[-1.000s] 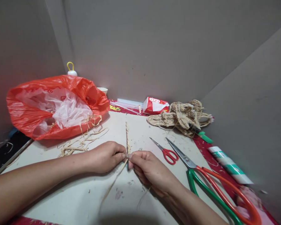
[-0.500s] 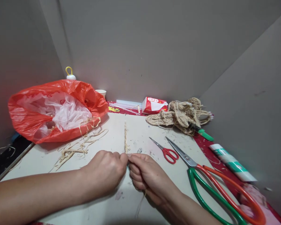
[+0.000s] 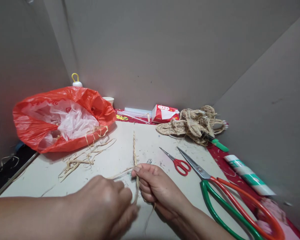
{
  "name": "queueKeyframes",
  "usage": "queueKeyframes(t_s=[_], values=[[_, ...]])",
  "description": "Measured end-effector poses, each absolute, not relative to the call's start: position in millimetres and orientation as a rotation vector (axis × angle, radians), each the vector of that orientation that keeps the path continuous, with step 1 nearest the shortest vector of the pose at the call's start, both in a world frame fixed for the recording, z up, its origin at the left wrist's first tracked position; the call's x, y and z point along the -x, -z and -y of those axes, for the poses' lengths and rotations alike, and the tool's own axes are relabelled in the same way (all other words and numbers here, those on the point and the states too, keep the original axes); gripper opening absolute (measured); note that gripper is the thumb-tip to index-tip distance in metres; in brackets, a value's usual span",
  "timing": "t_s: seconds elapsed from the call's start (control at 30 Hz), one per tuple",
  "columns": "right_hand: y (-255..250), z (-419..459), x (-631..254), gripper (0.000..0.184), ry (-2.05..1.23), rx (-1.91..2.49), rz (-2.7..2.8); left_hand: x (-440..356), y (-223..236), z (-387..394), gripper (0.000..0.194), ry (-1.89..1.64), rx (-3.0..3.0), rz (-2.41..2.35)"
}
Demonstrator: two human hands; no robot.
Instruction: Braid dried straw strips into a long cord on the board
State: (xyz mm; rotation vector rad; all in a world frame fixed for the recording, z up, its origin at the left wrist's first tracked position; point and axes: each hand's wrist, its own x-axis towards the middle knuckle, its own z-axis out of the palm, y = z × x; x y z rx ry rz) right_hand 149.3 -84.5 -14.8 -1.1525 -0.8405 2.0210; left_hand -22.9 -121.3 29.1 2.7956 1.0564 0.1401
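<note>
"Plainly, can any brand be read here?"

"None; characters on the red tissue pack [image 3: 160, 115] are too small, and print on the red plastic bag [image 3: 37, 100], far left, is lost in folds. Yellow lettering [image 3: 121, 117] at the far edge is illegible."

"And the hands?"

"The right hand [image 3: 153, 180] pinches the near end of a straw braid [image 3: 134, 146], which runs away from it at mid-board. The left hand [image 3: 106, 203], near and blurred, has curled fingers beside the loose strands [image 3: 120, 174]; whether it grips them cannot be told."

"What is cut off?"

"The large scissors [image 3: 201, 171] lose part of their green handle at the near edge. The bag partly hides a white cup [image 3: 109, 100]."

"Where are the edges?"

"Gray walls [image 3: 145, 50] stand far and right. Bare pale board [image 3: 148, 143] separates braid from small red scissors [image 3: 176, 162]; red cloth [image 3: 216, 158] borders its right edge."
</note>
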Motion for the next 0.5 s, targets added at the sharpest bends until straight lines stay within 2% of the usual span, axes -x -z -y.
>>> queueKeyframes(t_s=[0.03, 0.1, 0.27, 0.5], values=[[14, 84, -150, 0.03, -2.031, 1.145, 0.845, 27, -34, 115, 0.025, -0.295, -2.659, -1.182], [13, 84, -150, 0.032, -2.048, 1.134, 0.856, 32, -35, 99, 0.021, -0.521, -2.354, -1.424], [12, 84, -150, 0.035, -2.075, 1.126, 0.889, 28, -10, 65, 0.027, -0.417, -1.466, -1.085], [13, 83, -153, 0.031, -2.02, 1.205, 0.974, 30, -12, 60, 0.024, -0.376, -1.497, -1.121]])
